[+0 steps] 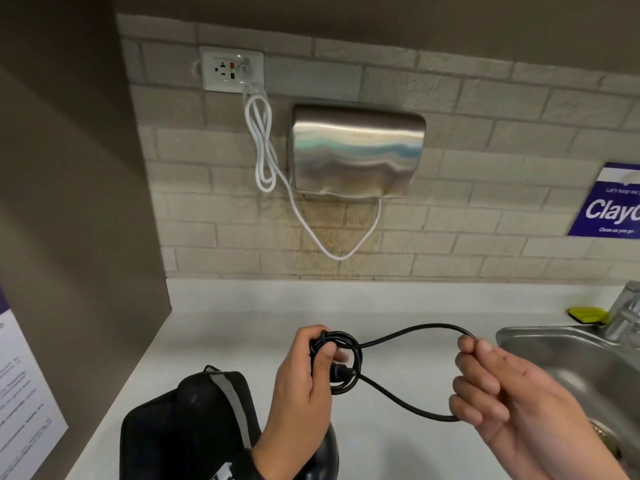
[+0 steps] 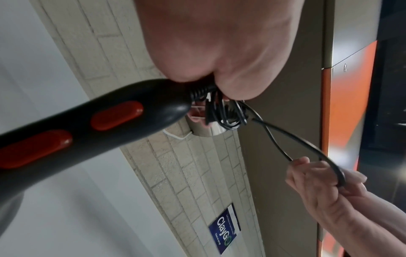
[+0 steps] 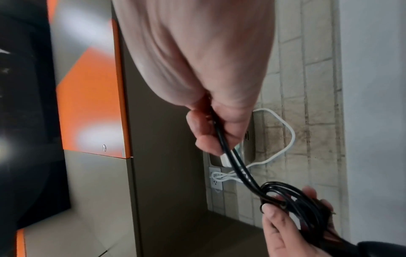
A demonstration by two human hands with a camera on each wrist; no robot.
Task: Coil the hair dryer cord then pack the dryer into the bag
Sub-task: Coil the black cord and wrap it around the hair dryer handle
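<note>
Left hand [image 1: 304, 372] gripping coiled black cord [image 1: 341, 365] (glossy), right hand [image 1: 502, 393] pinching its loose loop

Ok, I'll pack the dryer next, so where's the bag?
In the head view, the black bag lies on the white counter at lower left, just left of the left hand.

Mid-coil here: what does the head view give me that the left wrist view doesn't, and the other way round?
Only the head view shows the black bag on the counter, the sink and the wall outlet.

Only the left wrist view shows the hair dryer handle with its red switches, hanging below the left hand.

Both show the coiled black cord held in the left hand, and the right hand pinching the free loop pulled out from it.
</note>
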